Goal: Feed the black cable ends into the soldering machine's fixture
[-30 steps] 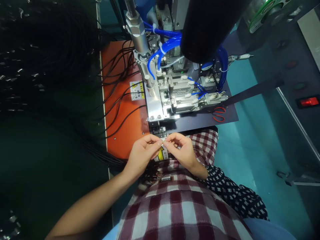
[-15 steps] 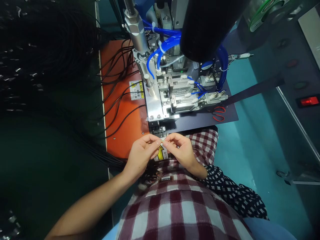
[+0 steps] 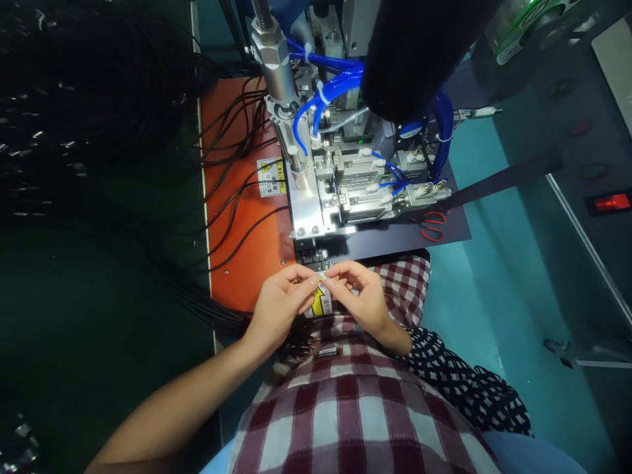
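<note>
In front of the machine's near edge, my left hand [image 3: 282, 299] and my right hand [image 3: 362, 296] meet, thumbs and forefingers pinched. Between the fingertips are what look like thin, light-coloured wires [image 3: 322, 278], too small to make out fully. Each hand has closed on them from its own side; the other fingers are curled and partly hidden. Just beyond the fingertips is a small dark metal fixture [image 3: 312, 253]. A yellow and white label [image 3: 322, 304] shows below and between the hands.
Ahead stands a machine with metal cylinders [image 3: 365, 201] and blue air tubes [image 3: 340, 82]. Black cables [image 3: 239, 237] cross the orange plate [image 3: 247, 276] at left. Red-handled cutters [image 3: 433, 226] lie on the dark plate at right. A black tube [image 3: 399, 59] hangs overhead.
The right fingertips have drawn slightly away from the left, and more of the thin wires shows between them. The view has shifted a little; the machine stands as before.
</note>
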`<action>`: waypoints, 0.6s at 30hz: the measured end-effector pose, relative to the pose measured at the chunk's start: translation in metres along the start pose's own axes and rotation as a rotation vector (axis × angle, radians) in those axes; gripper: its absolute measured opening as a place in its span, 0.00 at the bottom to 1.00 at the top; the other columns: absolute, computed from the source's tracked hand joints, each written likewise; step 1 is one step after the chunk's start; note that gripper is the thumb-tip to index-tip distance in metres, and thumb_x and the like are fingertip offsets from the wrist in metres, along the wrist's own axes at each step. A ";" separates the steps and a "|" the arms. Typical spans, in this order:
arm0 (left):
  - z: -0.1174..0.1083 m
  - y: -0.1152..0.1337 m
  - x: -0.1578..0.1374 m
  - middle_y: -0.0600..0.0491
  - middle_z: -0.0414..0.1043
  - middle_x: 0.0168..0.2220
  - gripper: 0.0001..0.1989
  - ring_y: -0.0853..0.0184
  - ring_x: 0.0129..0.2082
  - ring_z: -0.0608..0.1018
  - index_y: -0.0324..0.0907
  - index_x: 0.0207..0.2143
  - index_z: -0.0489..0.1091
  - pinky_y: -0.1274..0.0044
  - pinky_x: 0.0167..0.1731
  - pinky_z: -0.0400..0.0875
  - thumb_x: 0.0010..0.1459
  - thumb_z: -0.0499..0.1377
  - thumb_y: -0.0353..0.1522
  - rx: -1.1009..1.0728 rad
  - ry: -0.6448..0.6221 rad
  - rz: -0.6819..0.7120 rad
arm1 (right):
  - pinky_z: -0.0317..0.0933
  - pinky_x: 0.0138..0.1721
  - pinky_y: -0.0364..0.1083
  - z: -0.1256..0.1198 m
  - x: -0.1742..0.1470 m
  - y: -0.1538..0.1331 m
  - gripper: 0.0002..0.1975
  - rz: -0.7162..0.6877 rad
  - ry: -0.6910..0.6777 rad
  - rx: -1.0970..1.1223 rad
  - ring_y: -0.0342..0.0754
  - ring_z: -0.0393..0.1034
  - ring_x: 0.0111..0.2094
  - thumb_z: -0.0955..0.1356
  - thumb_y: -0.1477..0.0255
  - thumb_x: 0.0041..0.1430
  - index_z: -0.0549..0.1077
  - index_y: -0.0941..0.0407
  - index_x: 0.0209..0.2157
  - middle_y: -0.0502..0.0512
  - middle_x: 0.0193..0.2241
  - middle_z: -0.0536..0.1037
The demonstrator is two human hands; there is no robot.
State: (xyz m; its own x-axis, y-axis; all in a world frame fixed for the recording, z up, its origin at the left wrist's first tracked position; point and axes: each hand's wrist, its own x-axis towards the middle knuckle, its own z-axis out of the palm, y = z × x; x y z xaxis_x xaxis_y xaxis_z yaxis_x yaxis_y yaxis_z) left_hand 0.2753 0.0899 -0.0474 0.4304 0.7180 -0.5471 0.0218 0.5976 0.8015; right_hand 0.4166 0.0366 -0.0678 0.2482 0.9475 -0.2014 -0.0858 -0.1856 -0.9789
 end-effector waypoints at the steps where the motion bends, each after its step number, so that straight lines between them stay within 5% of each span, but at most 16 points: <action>1: 0.000 -0.001 0.000 0.63 0.56 0.14 0.11 0.79 0.16 0.57 0.38 0.29 0.67 0.82 0.20 0.49 0.57 0.62 0.36 0.004 -0.002 0.001 | 0.62 0.26 0.42 -0.001 0.000 0.000 0.04 -0.048 0.014 -0.043 0.41 0.67 0.24 0.71 0.71 0.55 0.76 0.57 0.33 0.51 0.27 0.76; 10: 0.002 -0.006 -0.001 0.60 0.61 0.18 0.10 0.78 0.18 0.61 0.38 0.29 0.68 0.83 0.19 0.53 0.58 0.61 0.36 0.121 0.013 0.123 | 0.59 0.34 0.47 -0.005 -0.004 -0.002 0.04 -0.512 0.099 -0.537 0.46 0.70 0.30 0.69 0.78 0.58 0.74 0.55 0.30 0.52 0.27 0.78; 12: 0.003 -0.009 -0.003 0.56 0.67 0.25 0.07 0.75 0.23 0.67 0.39 0.31 0.70 0.82 0.24 0.60 0.59 0.60 0.33 0.190 0.027 0.299 | 0.58 0.33 0.46 -0.006 -0.004 -0.004 0.05 -0.407 0.080 -0.443 0.45 0.68 0.29 0.68 0.76 0.59 0.72 0.56 0.28 0.51 0.26 0.75; 15: 0.003 -0.014 -0.004 0.53 0.69 0.31 0.03 0.72 0.31 0.71 0.40 0.35 0.73 0.80 0.31 0.65 0.60 0.59 0.28 0.312 0.023 0.602 | 0.54 0.25 0.43 -0.007 -0.003 -0.006 0.09 -0.048 -0.073 -0.110 0.41 0.60 0.22 0.68 0.70 0.61 0.69 0.56 0.26 0.47 0.22 0.67; 18: 0.001 -0.015 -0.003 0.52 0.69 0.33 0.05 0.71 0.33 0.72 0.40 0.38 0.73 0.79 0.33 0.66 0.60 0.57 0.26 0.347 -0.040 0.734 | 0.49 0.23 0.41 -0.011 -0.002 -0.006 0.12 0.195 -0.168 0.133 0.39 0.53 0.20 0.70 0.66 0.59 0.68 0.56 0.26 0.44 0.19 0.62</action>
State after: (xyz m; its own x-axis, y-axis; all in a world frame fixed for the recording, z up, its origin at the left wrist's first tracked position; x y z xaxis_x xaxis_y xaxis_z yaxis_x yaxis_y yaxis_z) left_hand 0.2747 0.0789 -0.0575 0.4756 0.8666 0.1507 -0.0030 -0.1697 0.9855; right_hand 0.4267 0.0329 -0.0622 0.0526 0.9293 -0.3655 -0.2451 -0.3428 -0.9069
